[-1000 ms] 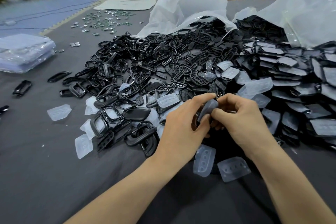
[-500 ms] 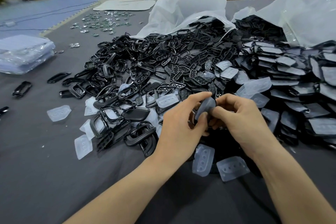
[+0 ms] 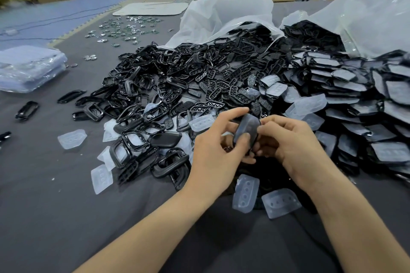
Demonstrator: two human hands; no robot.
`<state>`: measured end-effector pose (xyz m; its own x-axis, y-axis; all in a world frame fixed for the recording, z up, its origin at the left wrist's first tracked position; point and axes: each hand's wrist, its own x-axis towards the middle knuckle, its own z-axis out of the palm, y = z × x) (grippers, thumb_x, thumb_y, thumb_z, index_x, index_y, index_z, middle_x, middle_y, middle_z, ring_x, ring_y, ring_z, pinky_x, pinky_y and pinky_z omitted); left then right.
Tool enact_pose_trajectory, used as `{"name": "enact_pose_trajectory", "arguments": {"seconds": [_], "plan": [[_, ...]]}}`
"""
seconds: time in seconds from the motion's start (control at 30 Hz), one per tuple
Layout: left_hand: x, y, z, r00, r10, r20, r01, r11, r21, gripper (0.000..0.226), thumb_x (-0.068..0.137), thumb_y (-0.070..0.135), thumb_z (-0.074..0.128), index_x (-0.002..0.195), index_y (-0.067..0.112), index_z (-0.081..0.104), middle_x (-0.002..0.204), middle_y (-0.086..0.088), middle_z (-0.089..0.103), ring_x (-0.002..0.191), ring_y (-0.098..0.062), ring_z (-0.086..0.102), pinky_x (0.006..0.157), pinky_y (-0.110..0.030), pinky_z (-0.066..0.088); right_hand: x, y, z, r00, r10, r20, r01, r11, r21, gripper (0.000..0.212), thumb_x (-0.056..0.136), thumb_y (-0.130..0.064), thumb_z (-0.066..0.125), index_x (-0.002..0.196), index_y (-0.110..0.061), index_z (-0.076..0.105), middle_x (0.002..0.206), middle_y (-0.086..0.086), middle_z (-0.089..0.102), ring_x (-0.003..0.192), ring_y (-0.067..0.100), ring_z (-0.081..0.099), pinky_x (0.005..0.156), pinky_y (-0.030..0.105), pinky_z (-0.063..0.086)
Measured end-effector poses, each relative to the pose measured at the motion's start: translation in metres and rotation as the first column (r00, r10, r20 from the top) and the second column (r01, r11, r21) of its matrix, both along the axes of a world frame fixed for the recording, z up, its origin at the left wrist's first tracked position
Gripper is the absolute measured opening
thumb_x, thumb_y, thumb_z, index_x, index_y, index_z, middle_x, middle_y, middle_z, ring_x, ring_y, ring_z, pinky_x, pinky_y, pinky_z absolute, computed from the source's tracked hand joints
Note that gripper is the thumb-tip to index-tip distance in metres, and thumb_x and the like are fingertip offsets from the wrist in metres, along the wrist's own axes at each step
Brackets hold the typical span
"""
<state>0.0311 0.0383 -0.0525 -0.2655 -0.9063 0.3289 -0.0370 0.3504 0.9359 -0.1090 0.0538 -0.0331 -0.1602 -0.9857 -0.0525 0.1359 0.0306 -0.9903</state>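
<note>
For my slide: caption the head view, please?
Over piles of black plastic parts, the left hand and right hand grip a dark shell.

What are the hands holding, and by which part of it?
Both hands hold one dark grey oval plastic shell: the left hand pinches its top and lower face, the right hand grips its right edge.

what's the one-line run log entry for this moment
left grip: pinches dark shell | right grip: holds same shell | site: near edge of black parts pile on grey cloth | near: two clear pads below hands
</note>
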Motion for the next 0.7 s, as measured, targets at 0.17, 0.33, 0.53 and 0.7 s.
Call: {"name": "enact_pose_trajectory", "arguments": {"seconds": [0.17, 0.33, 0.53, 0.7], "plan": [[0.0000, -0.0009, -0.0003, 0.998, -0.028, -0.054, 0.031, 0.997, 0.067, 0.042, 0.090, 0.003, 0.059, 0.115, 0.037, 0.060, 0.088, 0.010, 0.066, 0.069, -0.017, 0.071, 0.057, -0.032, 0.060, -0.0021, -0.0019, -0.0018, 0.997, 0.059, 0.054, -0.058, 0.998, -0.019, 0.045, 0.088, 0.006, 0.052, 0.055, -0.020, 0.069, 0.052, 0.003, 0.060, 0.046, 0.014, 0.058, 0.046, 0.020, 0.049], [0.0016, -0.0017, 0.0006, 0.998, -0.040, -0.058, 0.045, 0.995, 0.088, 0.044, 0.091, 0.002, 0.059, 0.114, 0.039, 0.061, 0.089, 0.006, 0.067, 0.070, -0.020, 0.071, 0.058, -0.034, 0.060, -0.0022, -0.0024, -0.0037, 0.998, 0.048, 0.038, -0.047, 0.999, -0.024, 0.037, 0.088, 0.007, 0.054, 0.061, -0.015, 0.067, 0.051, 0.006, 0.060, 0.044, 0.014, 0.058, 0.046, 0.019, 0.049], [0.0045, -0.0005, 0.0001, 0.999, -0.028, -0.017, 0.029, 0.999, 0.036, 0.043, 0.090, 0.000, 0.060, 0.116, 0.035, 0.061, 0.086, 0.008, 0.066, 0.070, -0.016, 0.070, 0.055, -0.031, 0.059, -0.0009, -0.0005, -0.0038, 0.999, 0.050, -0.008, -0.050, 0.998, -0.048, 0.020, 0.088, 0.005, 0.057, 0.073, -0.006, 0.063, 0.055, 0.007, 0.063, 0.045, 0.015, 0.059, 0.048, 0.020, 0.051], [0.0044, 0.0005, 0.0009, 1.000, -0.007, 0.006, 0.008, 1.000, -0.011, 0.045, 0.090, -0.002, 0.060, 0.116, 0.035, 0.060, 0.084, 0.012, 0.066, 0.073, -0.012, 0.070, 0.055, -0.026, 0.059, -0.0009, 0.0001, -0.0036, 0.998, 0.061, -0.016, -0.062, 0.996, -0.060, 0.016, 0.089, 0.003, 0.057, 0.076, -0.004, 0.063, 0.058, 0.008, 0.065, 0.047, 0.016, 0.061, 0.049, 0.021, 0.051]]}}
